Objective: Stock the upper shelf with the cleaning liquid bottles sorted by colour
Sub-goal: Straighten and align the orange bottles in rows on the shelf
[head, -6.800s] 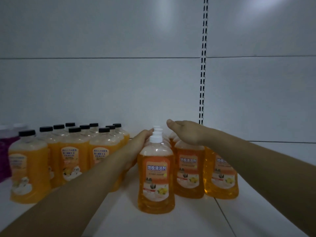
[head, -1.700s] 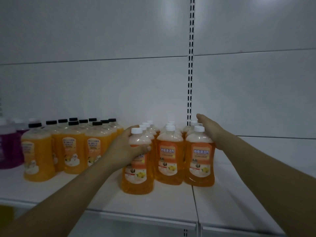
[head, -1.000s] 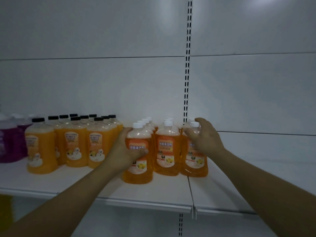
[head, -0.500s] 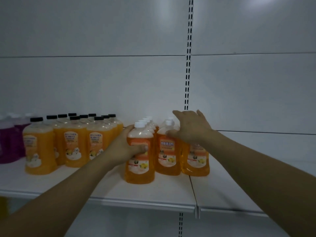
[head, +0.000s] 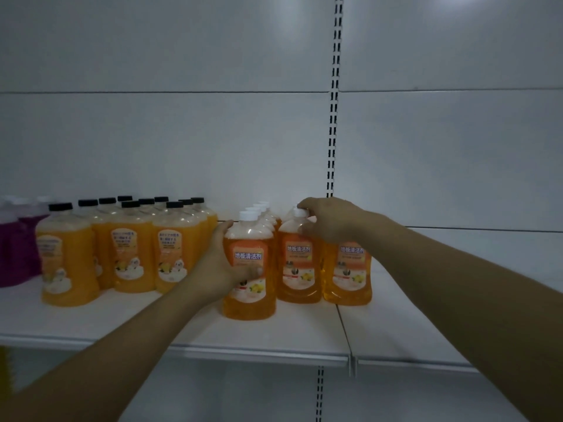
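Observation:
Three rows of orange white-capped bottles stand on the white upper shelf (head: 274, 336). My left hand (head: 219, 266) wraps the body of the front left bottle (head: 249, 287), thumb across its label. My right hand (head: 329, 220) grips the neck and shoulder of the front middle bottle (head: 298, 269), fingers by its cap. The front right bottle (head: 348, 272) stands beside it, its top hidden behind my right hand. Left of these stand several orange black-capped bottles (head: 134, 248).
Purple bottles (head: 18, 248) sit at the far left edge of the shelf. A slotted upright (head: 334, 117) runs down the white back panel. The shelf section to the right (head: 426, 315) holds nothing. Something yellow (head: 4, 370) shows below the shelf at far left.
My right hand has shifted from over the right bottle's top to the middle bottle's neck. My left hand still holds the front left bottle, which sits slightly forward of the others.

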